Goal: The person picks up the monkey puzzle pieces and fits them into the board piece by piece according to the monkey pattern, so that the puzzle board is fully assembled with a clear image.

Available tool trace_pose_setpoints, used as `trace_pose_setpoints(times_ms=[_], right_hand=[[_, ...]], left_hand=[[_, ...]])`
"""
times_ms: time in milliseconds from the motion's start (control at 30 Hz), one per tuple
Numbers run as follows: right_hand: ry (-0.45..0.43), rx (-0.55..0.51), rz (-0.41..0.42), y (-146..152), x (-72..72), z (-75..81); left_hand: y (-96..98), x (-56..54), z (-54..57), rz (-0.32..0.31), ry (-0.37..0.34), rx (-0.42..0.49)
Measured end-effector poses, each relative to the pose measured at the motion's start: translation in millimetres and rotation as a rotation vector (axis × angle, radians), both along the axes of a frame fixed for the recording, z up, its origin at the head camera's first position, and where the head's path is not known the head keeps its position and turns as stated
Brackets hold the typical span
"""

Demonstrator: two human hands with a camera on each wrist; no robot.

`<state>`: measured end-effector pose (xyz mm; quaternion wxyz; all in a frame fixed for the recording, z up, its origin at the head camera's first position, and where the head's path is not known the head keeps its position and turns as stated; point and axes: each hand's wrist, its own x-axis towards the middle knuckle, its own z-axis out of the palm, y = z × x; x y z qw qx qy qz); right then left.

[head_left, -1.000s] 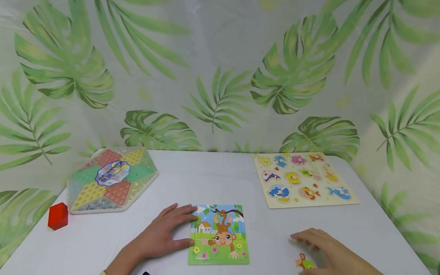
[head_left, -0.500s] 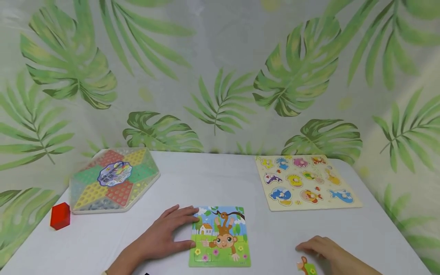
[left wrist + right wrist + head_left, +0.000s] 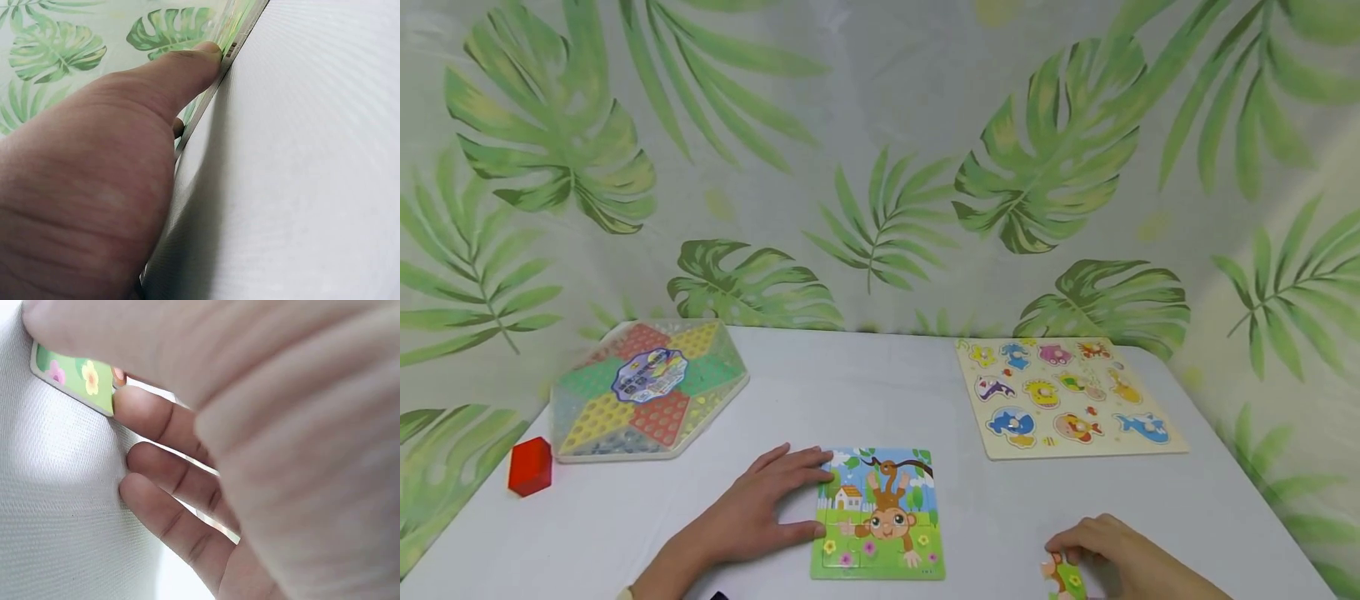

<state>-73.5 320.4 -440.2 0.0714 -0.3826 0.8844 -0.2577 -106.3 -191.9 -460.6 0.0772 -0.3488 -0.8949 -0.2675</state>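
Observation:
A square jigsaw puzzle (image 3: pixel 891 554) with a monkey hanging from a branch lies face up on the white table. My left hand (image 3: pixel 756 508) rests at its left side, fingers spread, with fingertips and thumb touching the edge. The left wrist view shows that thumb (image 3: pixel 194 69) against the board's thin side. Further right, my right hand (image 3: pixel 1108 550) pinches a jigsaw puzzle piece (image 3: pixel 1073 579) with green and brown print, low over the table. In the right wrist view the piece (image 3: pixel 75 378) shows flowers, with thumb and a fingertip at its edges and the other fingers loosely bent.
A hexagonal Chinese checkers box (image 3: pixel 655 408) lies at the back left, a red hexagonal block (image 3: pixel 531 468) beside it. At the back right is a wooden knob puzzle board (image 3: pixel 1037 446) with sea animals. A small dark object (image 3: pixel 719 596) shows at the bottom edge.
My right fingers have drawn in from more spread and closed onto the puzzle piece, which has turned slightly. The left hand stays at the monkey puzzle's edge.

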Motion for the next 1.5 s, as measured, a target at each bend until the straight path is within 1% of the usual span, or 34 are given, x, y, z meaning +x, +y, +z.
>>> trace_pose_setpoints(times_ms=[100, 167, 200, 267, 300, 433, 500, 733, 1133, 1500], right_hand=[[-0.098, 0.047, -0.057, -2.3, -0.9, 3.8], [-0.147, 0.074, -0.089, -3.8, -1.4, 5.9], [-0.151, 0.080, -0.092, -4.6, -1.7, 6.5], [-0.141, 0.092, -0.090, -5.5, -2.1, 7.3], [-0.119, 0.092, -0.077, -5.8, -2.3, 7.2], [-0.093, 0.089, -0.052, -6.1, -2.4, 5.8], [-0.073, 0.075, -0.033, -5.6, -2.5, 4.6], [-0.030, 0.051, -0.020, -5.9, -1.4, 2.6], [-0.021, 0.065, -0.032, -6.8, -0.7, 2.7], [-0.011, 0.060, -0.036, -7.1, 0.0, 2.2]], left_hand=[[-0.2, -0.9, 0.4, 0.002, 0.001, -0.003], [-0.4, -1.5, 0.7, 0.003, -0.003, -0.002], [-0.6, -1.6, 0.9, 0.002, -0.005, -0.003], [-0.6, -1.6, 0.8, 0.003, -0.011, -0.002], [-0.7, -1.5, 0.7, 0.003, -0.014, -0.002], [-0.3, -0.9, 0.5, 0.004, -0.017, -0.004], [-0.1, -0.5, 0.4, 0.002, -0.013, -0.004], [-0.2, 0.2, 0.3, -0.007, 0.014, -0.002], [0.1, -0.7, -1.8, -0.001, 0.023, -0.006], [-0.2, 0.3, -0.1, -0.002, 0.009, -0.002]])
